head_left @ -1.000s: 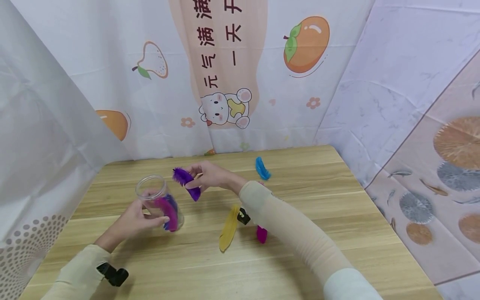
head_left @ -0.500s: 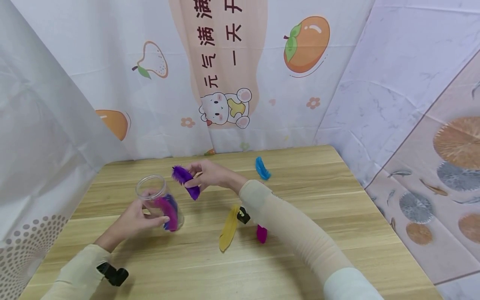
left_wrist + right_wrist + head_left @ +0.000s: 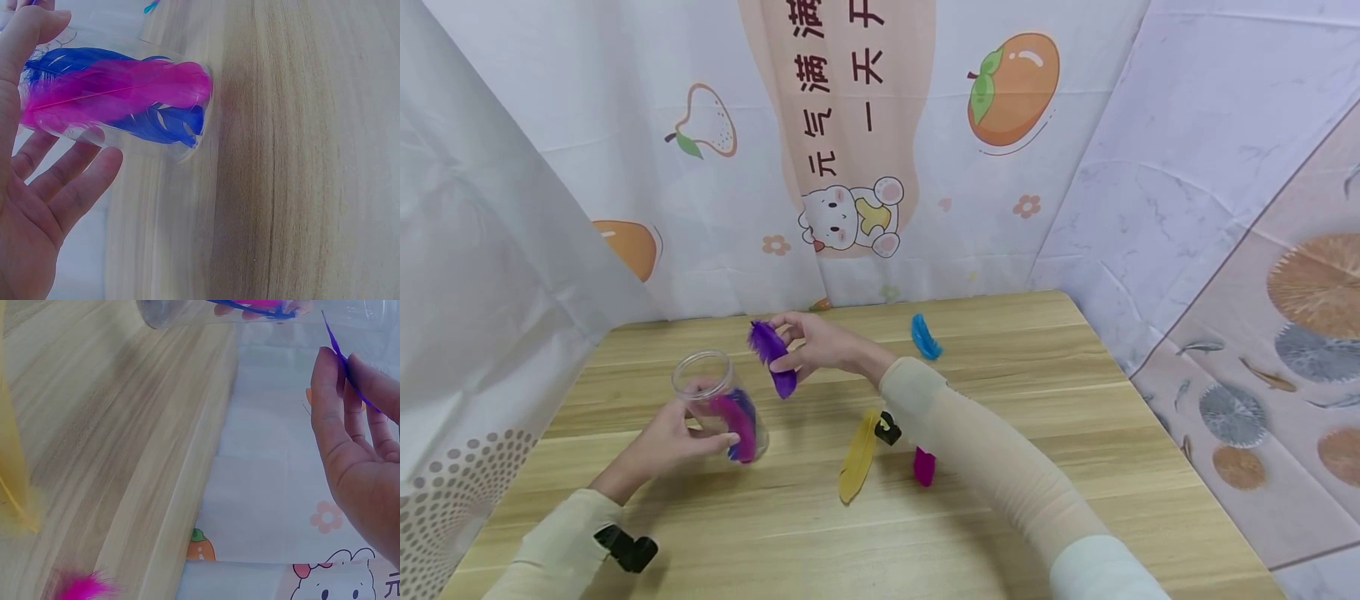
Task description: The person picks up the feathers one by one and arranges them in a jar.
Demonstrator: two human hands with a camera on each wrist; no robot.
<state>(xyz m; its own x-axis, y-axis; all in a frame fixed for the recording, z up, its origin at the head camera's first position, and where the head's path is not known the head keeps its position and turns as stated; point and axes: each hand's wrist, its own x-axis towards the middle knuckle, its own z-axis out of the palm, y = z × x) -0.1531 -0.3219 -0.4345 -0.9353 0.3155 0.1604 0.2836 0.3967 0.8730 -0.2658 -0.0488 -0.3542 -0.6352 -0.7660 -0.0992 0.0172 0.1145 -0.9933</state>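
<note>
At the left of the table, my left hand (image 3: pixel 670 437) grips a clear open-topped jar (image 3: pixel 702 367) that stands upright. Inside the jar are a magenta feather (image 3: pixel 125 87) and blue feathers (image 3: pixel 172 125), seen through its wall in the left wrist view. Just right of the jar's rim, my right hand (image 3: pixel 816 343) pinches a purple feather (image 3: pixel 771 354) between thumb and fingers, apart from the jar. The right wrist view shows that purple feather (image 3: pixel 342 359) nearly edge-on at the fingertips.
A yellow feather (image 3: pixel 857 458) lies mid-table, with a magenta feather (image 3: pixel 924 467) partly hidden under the right forearm. Farther back lies a light blue feather (image 3: pixel 925 337). Printed curtains (image 3: pixel 700 208) rise behind the wooden table (image 3: pixel 820 550).
The right hand has risen slightly toward the back of the table, and the purple feather has turned a little more upright. The left hand and jar stay still.
</note>
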